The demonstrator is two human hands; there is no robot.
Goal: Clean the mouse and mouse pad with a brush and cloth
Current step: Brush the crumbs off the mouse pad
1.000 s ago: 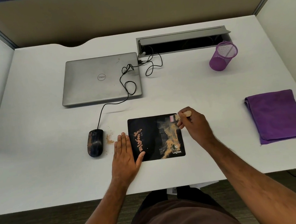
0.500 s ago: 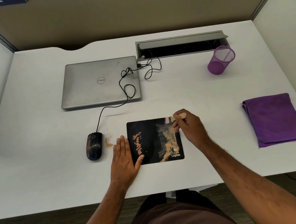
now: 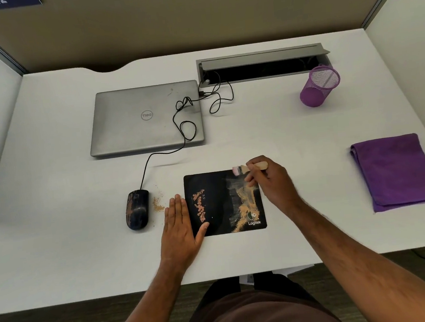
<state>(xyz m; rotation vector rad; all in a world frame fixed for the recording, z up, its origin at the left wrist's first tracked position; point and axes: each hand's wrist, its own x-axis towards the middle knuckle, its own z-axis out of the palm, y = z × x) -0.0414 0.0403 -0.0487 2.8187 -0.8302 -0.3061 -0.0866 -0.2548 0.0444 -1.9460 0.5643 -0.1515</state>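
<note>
A black mouse pad [image 3: 216,186] lies near the desk's front edge, streaked with orange-brown dust on its left and right parts. My right hand [image 3: 273,183] grips a small wooden brush [image 3: 248,168] whose pale bristles touch the pad's top right corner. My left hand [image 3: 180,223] lies flat at the pad's left edge, thumb on the pad. Left of it sits a dark wired mouse [image 3: 137,209] smeared with dust, and a small dust pile [image 3: 158,205] lies between the mouse and my left hand. A folded purple cloth [image 3: 398,171] rests at the right.
A closed silver laptop [image 3: 145,118] sits behind the mouse, with the mouse cable [image 3: 184,127] looped over its right side. A grey cable tray [image 3: 261,64] is open at the back, and a purple mesh pen cup [image 3: 319,85] stands beside it. White partitions flank the desk [image 3: 59,253].
The brush stays at the pad's top right corner, its bristles shifting slightly along the top edge. My left hand has not moved. The camera view shifted a little.
</note>
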